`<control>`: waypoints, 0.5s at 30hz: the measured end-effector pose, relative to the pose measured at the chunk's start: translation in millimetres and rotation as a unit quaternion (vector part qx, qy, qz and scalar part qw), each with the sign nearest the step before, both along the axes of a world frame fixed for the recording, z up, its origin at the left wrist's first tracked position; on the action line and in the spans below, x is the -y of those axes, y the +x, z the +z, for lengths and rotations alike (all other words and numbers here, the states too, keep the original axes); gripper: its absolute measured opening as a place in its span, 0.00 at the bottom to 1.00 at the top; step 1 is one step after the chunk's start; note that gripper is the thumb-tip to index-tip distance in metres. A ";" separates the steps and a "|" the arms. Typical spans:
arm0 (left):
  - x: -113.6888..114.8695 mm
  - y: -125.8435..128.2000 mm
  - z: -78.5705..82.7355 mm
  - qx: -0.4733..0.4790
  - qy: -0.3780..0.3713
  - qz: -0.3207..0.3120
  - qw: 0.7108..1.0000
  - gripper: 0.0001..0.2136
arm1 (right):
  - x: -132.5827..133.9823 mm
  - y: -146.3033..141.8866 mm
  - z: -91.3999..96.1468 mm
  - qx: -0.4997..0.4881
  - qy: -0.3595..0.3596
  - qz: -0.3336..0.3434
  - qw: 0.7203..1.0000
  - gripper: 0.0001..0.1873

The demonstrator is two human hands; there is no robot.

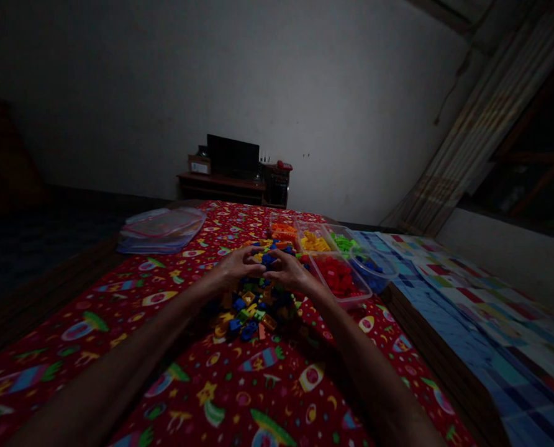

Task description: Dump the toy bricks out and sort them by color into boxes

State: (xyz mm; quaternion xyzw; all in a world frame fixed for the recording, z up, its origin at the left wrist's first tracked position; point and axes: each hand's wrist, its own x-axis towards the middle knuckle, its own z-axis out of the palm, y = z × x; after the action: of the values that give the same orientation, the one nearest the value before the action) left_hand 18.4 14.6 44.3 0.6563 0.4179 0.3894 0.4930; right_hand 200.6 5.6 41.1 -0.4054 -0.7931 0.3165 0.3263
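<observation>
My left hand (238, 265) and my right hand (290, 271) meet over a heap of mixed coloured toy bricks (251, 307) on a red patterned cloth (240, 397). Both hands have their fingers pinched together around a blue brick (267, 260) held between them, just above the heap. Right of the hands stand clear tubs: one with red bricks (338, 277), one with blue bricks (376, 270), and behind them tubs with orange (283, 231), yellow (315, 241) and green bricks (344, 243).
A stack of clear plastic lids (161, 230) lies at the far left of the cloth. A blue checked mat (482, 316) runs along the right. A low wooden stand with a dark screen (233, 162) is against the far wall. The room is dim.
</observation>
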 end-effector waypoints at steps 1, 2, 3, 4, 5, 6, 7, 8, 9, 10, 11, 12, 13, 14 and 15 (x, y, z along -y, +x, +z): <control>0.9 0.5 -0.1 -0.006 -0.004 0.005 1.000 0.40 | 1.6 -0.5 1.0 0.017 0.004 -0.008 1.000 0.23; 2.1 1.0 0.2 -0.010 -0.009 0.011 1.000 0.40 | 3.4 -1.2 2.4 0.032 0.009 -0.019 0.999 0.24; 3.6 1.6 0.9 -0.014 -0.012 0.018 1.000 0.38 | 5.2 -2.0 3.9 0.044 0.013 -0.029 0.999 0.23; 5.2 2.4 1.7 -0.018 -0.012 0.025 0.999 0.37 | 6.9 -3.0 5.2 0.053 0.015 -0.036 0.998 0.22; 6.6 3.2 2.5 -0.024 -0.008 0.033 0.999 0.36 | 8.6 -4.1 6.4 0.057 0.015 -0.039 0.997 0.21; 7.8 3.9 3.2 -0.033 0.001 0.041 0.999 0.34 | 10.0 -5.1 7.2 0.058 0.018 -0.039 0.997 0.20; 8.6 4.5 3.8 -0.043 0.014 0.046 0.998 0.33 | 11.2 -5.7 7.9 0.058 0.024 -0.038 0.997 0.20; 9.0 4.6 4.3 -0.053 0.025 0.047 0.997 0.32 | 11.9 -5.8 8.6 0.059 0.034 -0.038 0.997 0.19; 9.0 4.1 4.6 -0.063 0.035 0.044 0.996 0.32 | 12.3 -4.9 9.7 0.060 0.049 -0.040 0.996 0.18; 8.4 2.8 5.1 -0.075 0.046 0.039 0.995 0.31 | 12.1 -2.8 11.5 0.062 0.067 -0.047 0.995 0.17; 7.4 0.6 5.7 -0.091 0.062 0.037 0.993 0.30 | 11.4 0.8 14.4 0.065 0.085 -0.060 0.992 0.16; 5.9 -2.6 6.4 -0.114 0.084 0.040 0.989 0.29 | 10.2 6.2 18.4 0.068 0.099 -0.080 0.990 0.14; 4.1 -6.6 7.4 -0.146 0.112 0.051 0.982 0.28 | 8.5 13.6 23.5 0.071 0.108 -0.106 0.986 0.13; 2.0 -11.5 8.6 -0.184 0.144 0.066 0.970 0.27 | 6.6 23.0 29.7 0.076 0.116 -0.136 0.981 0.12; -0.4 -16.8 9.7 -0.223 0.172 0.081 0.956 0.25 | 4.7 34.3 36.6 0.084 0.123 -0.171 0.974 0.12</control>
State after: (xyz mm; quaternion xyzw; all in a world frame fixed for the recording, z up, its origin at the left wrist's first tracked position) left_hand 1.6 14.9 54.0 0.7654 0.4956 0.3378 0.2334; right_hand 234.9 0.8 77.7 -0.5165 -0.7699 0.1205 0.3549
